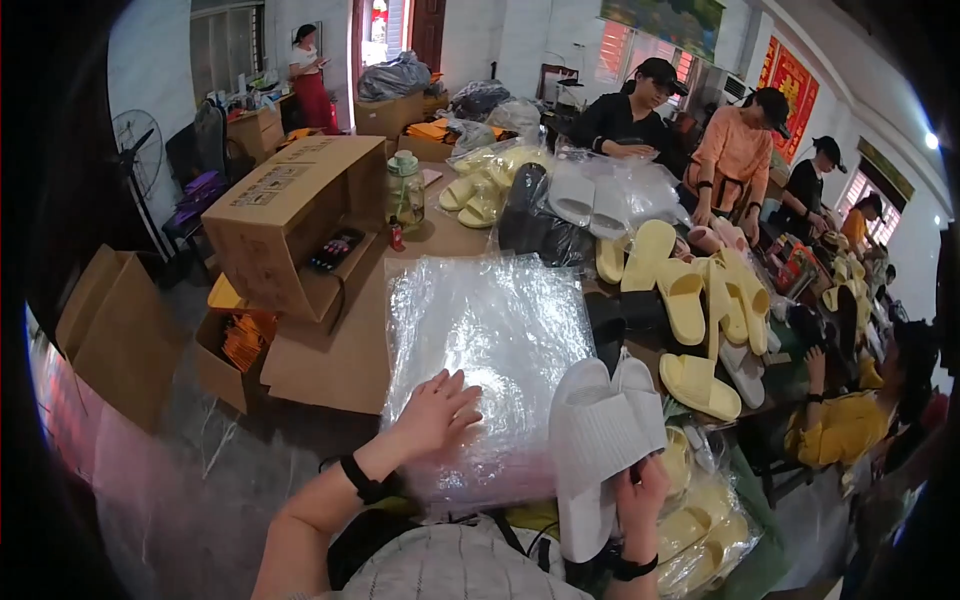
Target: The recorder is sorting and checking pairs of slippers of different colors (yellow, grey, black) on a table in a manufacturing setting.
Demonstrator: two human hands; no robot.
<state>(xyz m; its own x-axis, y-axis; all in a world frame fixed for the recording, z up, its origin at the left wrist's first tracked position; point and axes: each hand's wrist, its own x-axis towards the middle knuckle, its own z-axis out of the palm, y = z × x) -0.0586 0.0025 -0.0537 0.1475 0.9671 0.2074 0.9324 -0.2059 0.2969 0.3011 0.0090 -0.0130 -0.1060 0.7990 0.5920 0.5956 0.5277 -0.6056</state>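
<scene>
My left hand [440,412] lies with fingers stretched out on a stack of clear plastic bags [490,320] in front of me. A dark band circles that wrist. At the right edge of the stack, my right hand [640,500] is closed round a pair of light grey slippers [600,430] with ribbed straps. One slipper faces up toward me and the other sits partly behind it. Just right of them lie yellow slippers [703,387] and, lower down, bagged yellow slippers [710,520].
A cardboard box [290,220] lies on its side at left, a phone-like dark device [338,248] inside. Near it stand a glass jar [404,190] and a small red bottle [396,234]. Bagged grey slippers [600,195] are at the back. Several people work along the table's right side.
</scene>
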